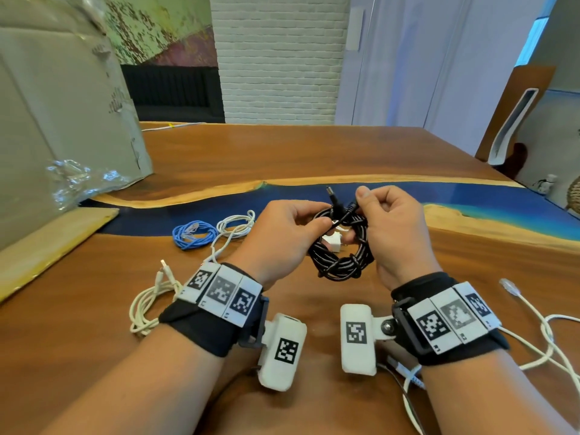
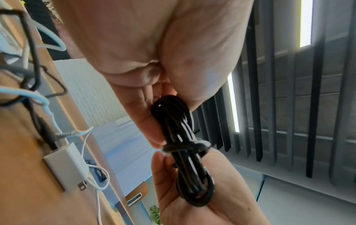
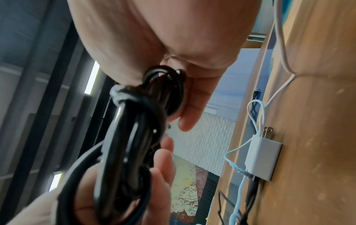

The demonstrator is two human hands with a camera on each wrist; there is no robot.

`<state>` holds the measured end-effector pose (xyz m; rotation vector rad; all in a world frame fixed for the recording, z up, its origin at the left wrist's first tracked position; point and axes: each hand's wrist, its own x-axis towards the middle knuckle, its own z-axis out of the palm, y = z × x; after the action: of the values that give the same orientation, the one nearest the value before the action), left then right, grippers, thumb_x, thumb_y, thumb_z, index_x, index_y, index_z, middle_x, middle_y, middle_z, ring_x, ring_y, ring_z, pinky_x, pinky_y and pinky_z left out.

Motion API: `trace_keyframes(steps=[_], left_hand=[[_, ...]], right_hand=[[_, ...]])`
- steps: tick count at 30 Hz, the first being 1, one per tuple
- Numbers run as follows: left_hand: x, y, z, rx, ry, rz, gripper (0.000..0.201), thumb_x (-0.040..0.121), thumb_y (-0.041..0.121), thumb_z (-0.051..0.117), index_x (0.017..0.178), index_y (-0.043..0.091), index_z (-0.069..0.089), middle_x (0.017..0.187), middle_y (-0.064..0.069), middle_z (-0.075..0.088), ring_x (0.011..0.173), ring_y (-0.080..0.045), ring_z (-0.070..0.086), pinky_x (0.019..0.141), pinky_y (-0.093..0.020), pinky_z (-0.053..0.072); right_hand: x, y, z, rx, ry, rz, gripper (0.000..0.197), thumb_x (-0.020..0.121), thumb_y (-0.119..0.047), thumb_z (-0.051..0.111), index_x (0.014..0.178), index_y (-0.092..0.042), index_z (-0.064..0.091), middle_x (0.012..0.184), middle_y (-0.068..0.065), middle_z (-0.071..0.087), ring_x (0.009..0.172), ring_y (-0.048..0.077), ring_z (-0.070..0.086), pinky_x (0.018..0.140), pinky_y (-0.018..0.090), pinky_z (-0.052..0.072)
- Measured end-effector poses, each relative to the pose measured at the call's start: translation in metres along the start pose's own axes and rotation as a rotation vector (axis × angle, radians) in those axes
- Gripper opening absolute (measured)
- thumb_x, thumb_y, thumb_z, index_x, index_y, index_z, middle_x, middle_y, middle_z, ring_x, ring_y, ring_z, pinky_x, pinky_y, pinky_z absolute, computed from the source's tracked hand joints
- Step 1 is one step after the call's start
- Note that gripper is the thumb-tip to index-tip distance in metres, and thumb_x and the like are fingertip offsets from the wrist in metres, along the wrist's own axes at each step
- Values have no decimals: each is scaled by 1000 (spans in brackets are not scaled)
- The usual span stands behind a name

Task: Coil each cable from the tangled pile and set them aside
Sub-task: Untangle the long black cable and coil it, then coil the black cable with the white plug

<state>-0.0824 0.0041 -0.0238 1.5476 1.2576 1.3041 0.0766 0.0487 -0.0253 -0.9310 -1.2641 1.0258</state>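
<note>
Two hands share one job: the left hand pinches a strand at the top of the black coil, thumb and forefinger curled on it, while the right hand has its fingers curled round the coil's far side, with the thumb up by the loose plug ends. The coil hangs in the air between them, above the table's middle, near the blue strip. One turn is cinched round the bundle, as the wrist views show.

Likely trouble: the plug ends stick up free, so if either pinch slackens before the tail is tucked, the wrap could spring loose and the loops spill. Pulling the tail hard could instead knot it.

Below the coil lies a white charger; lowering the bundle blindly could snag its lead. Toward the left edge sit a blue coil and a white coil. Loose white cables trail by the right edge, easily dragged by a wrist.
</note>
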Motion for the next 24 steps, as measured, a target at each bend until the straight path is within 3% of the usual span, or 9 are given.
trace_keyframes(steps=[2, 5, 7, 9, 12, 16, 21, 22, 24], left_hand=[[-3, 5, -8, 91, -22, 10, 23, 102, 11, 61, 115, 20, 77, 96, 1, 80, 80, -14, 73, 89, -43, 61], [-7, 14, -26, 183, -31, -3, 25, 102, 11, 60, 106, 26, 79, 89, -2, 80, 76, -15, 73, 87, -44, 62], [-7, 18, -43, 217, 33, -13, 24, 101, 9, 61, 103, 24, 80, 86, 1, 80, 74, -12, 71, 87, -44, 61], [0, 15, -66, 225, 137, -53, 22, 100, 11, 63, 101, 24, 81, 86, 5, 79, 78, -16, 71, 90, -51, 60], [8, 12, -107, 253, 263, -130, 19, 98, 15, 67, 97, 29, 80, 90, 0, 80, 86, -26, 75, 88, -54, 61], [10, 13, -158, 297, 382, -254, 17, 100, 11, 65, 110, 14, 78, 87, -6, 78, 71, -18, 72, 63, -29, 60], [-12, 11, -211, 595, 427, -455, 11, 101, 19, 64, 103, 20, 74, 70, 2, 71, 58, -17, 55, 41, -16, 42], [-17, 6, -218, 651, 393, -509, 13, 101, 18, 63, 108, 19, 74, 79, -2, 71, 64, -18, 56, 44, -17, 42], [-24, -9, -228, 718, 298, -605, 28, 100, 16, 63, 126, 14, 70, 115, -12, 70, 88, -22, 58, 58, -21, 46]], right_hand=[[-2, -1, 3, -4, -47, 23, 24, 104, -26, 59, 87, -10, 55, 62, 0, 65, 46, 23, 62, 57, 43, 56], [-8, -5, 9, -3, -140, 68, 19, 104, -26, 58, 95, -9, 58, 72, 3, 68, 55, 22, 69, 53, 35, 57], [-12, -8, 11, -13, -189, 89, 14, 103, -25, 60, 98, -13, 62, 80, 1, 72, 70, 19, 75, 61, 36, 61], [-13, -7, 12, -35, -217, 115, 11, 101, -27, 63, 104, -17, 64, 93, 1, 77, 88, 21, 77, 78, 44, 64], [-16, -5, 16, -55, -251, 145, 17, 99, -28, 66, 115, -21, 64, 105, 3, 78, 97, 24, 76, 90, 53, 60], [-17, -3, 18, -89, -269, 150, 21, 99, -27, 66, 120, -25, 64, 108, 3, 78, 96, 21, 77, 88, 50, 61], [-15, -1, 15, -94, -263, 159, 22, 100, -29, 64, 122, -26, 64, 108, 1, 78, 94, 19, 77, 83, 45, 62], [-15, -1, 14, -92, -265, 162, 22, 100, -29, 64, 122, -26, 64, 108, 0, 78, 94, 19, 77, 83, 44, 62], [-16, -2, 15, -88, -272, 167, 22, 100, -30, 64, 122, -26, 64, 107, 0, 79, 94, 20, 77, 81, 43, 61]])
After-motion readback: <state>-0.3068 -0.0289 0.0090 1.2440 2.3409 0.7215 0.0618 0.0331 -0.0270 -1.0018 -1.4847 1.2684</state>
